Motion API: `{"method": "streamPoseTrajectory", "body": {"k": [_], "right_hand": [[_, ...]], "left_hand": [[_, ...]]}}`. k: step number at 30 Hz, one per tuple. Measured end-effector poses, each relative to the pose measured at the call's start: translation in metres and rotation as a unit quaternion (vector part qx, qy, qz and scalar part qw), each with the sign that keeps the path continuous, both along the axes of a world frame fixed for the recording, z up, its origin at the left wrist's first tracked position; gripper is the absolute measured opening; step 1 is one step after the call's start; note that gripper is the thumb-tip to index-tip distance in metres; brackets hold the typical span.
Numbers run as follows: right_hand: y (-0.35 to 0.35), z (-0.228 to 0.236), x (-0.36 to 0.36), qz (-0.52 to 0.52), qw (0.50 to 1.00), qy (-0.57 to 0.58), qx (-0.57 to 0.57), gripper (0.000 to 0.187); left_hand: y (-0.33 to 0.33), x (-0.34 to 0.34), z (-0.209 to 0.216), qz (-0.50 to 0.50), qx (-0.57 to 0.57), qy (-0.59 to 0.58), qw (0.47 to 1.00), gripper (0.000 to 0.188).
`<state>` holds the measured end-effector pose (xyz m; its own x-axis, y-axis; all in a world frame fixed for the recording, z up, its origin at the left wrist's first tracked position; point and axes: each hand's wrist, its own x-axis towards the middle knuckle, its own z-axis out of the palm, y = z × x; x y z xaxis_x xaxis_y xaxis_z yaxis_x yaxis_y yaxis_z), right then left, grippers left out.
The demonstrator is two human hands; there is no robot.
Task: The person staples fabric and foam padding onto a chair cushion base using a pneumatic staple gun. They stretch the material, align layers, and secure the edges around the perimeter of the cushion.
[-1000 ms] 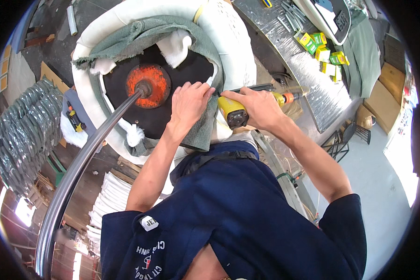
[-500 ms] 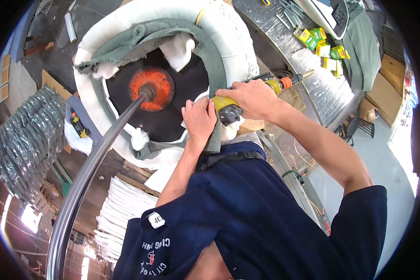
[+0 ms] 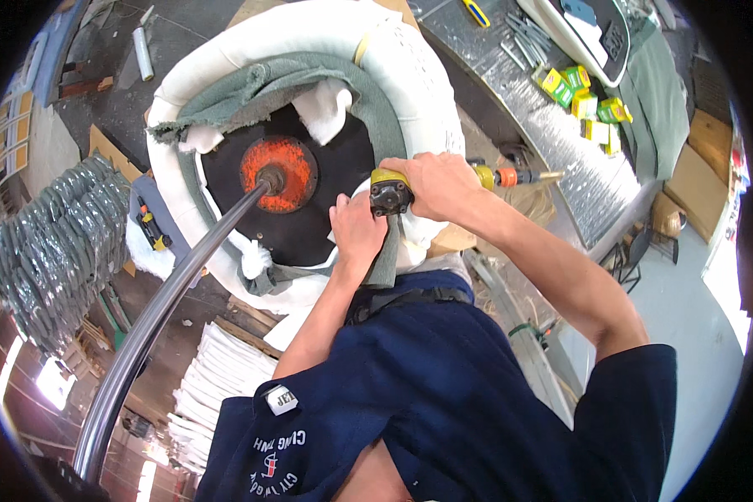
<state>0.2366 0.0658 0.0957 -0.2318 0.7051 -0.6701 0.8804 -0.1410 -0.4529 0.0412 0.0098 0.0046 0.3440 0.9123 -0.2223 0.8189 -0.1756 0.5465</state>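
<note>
A round seat base with a white padded rim [image 3: 176,100] stands upside down in front of me. Grey-green fabric [image 3: 385,113] is folded in over its black underside [image 3: 343,155]. My left hand [image 3: 361,227] has its fingers curled over the fabric's edge at the near right of the ring. In my right hand [image 3: 440,186] is a yellow and black air staple gun [image 3: 391,193], its black head close beside the left fingers. Its orange hose coupling [image 3: 510,176] points right. Whether the nose touches the fabric is hidden.
A steel pole [image 3: 184,269] rises from the orange hub [image 3: 278,174] towards me. On the metal bench [image 3: 552,142] lie yellow-green boxes [image 3: 584,105], staple strips [image 3: 523,42] and a yellow-handled tool [image 3: 476,12]. Plastic-wrapped grey pieces [image 3: 58,243] and stacked white pads [image 3: 217,385] are at left.
My right hand has brought the staple gun left, nearer my left hand, and turned its head. The left hand stays at the fabric's edge. The whole view has shifted slightly.
</note>
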Motion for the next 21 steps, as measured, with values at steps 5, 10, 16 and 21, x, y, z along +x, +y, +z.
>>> {"method": "streamPoseTrajectory", "body": {"k": [5, 10, 16, 21], "right_hand": [[0.019, -0.010, 0.060, -0.040, 0.987, 0.126, 0.093, 0.063], [0.086, -0.019, 0.077, 0.100, 0.983, 0.062, 0.142, 0.068], [0.132, -0.017, 0.046, 0.194, 0.979, -0.001, 0.057, 0.049], [0.133, -0.010, 0.030, 0.190, 0.978, -0.064, 0.064, 0.035]], "left_hand": [[0.018, 0.008, 0.042, -0.077, -0.021, 0.018, 0.997, 0.033], [0.025, 0.090, 0.004, -0.117, 0.057, -0.045, 0.990, 0.075], [0.024, 0.093, -0.031, -0.046, 0.074, -0.007, 0.996, 0.090], [0.010, 0.087, -0.024, -0.032, 0.067, 0.015, 0.997, 0.089]]}}
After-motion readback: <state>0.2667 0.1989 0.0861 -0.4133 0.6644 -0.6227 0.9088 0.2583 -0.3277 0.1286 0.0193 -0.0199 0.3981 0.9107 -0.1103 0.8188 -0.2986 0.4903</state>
